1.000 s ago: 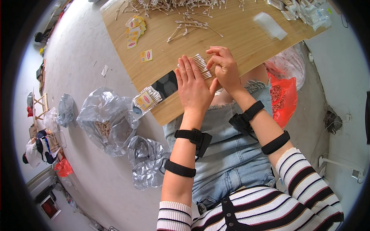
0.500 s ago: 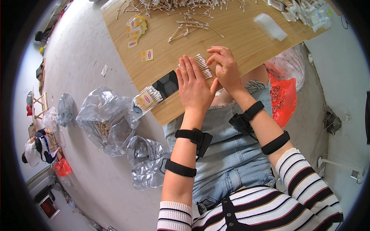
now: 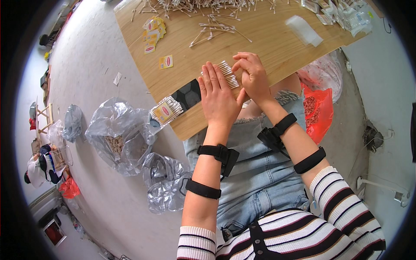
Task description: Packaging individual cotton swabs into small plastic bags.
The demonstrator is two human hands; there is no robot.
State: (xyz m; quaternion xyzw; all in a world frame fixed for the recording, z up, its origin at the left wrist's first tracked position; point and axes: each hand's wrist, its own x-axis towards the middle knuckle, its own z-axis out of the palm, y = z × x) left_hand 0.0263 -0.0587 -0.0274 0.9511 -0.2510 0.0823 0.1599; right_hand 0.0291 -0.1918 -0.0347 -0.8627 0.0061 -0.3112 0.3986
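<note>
A row of cotton swabs [image 3: 228, 74] lies side by side on the wooden table [image 3: 195, 63]. My left hand [image 3: 215, 93] rests flat over part of the row, its fingers straight and the thumb out to the right. Close by the right end of the row is my right hand [image 3: 253, 76], its fingers loosely bent, two of them apart and pointing left, with nothing visible held. Left of my left hand is a dark hexagon-patterned pad [image 3: 188, 95]. Beyond it, at the table edge, a clear pack of cotton swabs [image 3: 166, 110] has a yellow card on it.
Loose swabs [image 3: 212, 29] and a large swab pile [image 3: 203, 4] occupy the far side. Yellow cards [image 3: 154, 32] and a single card [image 3: 165, 62] lie far left. White sheets [image 3: 304, 30] and clear packaging [image 3: 351, 15] are far right. Plastic bags [image 3: 119, 134] stand on the floor.
</note>
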